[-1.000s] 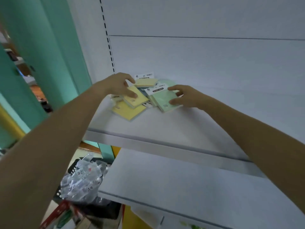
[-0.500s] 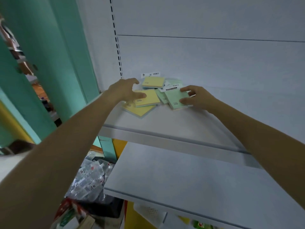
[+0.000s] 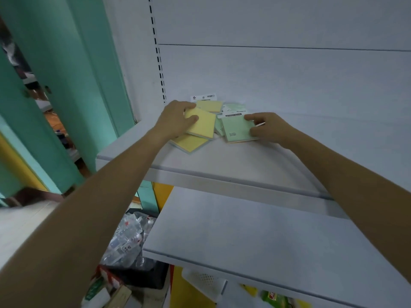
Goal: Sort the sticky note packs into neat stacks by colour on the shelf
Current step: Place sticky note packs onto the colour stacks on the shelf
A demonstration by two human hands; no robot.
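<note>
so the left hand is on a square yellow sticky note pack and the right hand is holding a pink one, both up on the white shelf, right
Not quite: the pack under the right hand is a square pale green sticky note pack, not pink. The head view shows it. The left hand is on a square yellow sticky note pack, both on the white shelf.

The top sticky note pack [image 3: 202, 122] is soft yellow, and so are the pack under it [image 3: 190, 142] and the one at the back [image 3: 210, 106]. The pack on the right [image 3: 236, 129] is pale green with a white strip and small dark writing. The shelf [image 3: 222, 161] is plain white, the wall [image 3: 73, 63] beside it is mint green, and the upright strip [image 3: 158, 52] has a row of little black slots.
</note>
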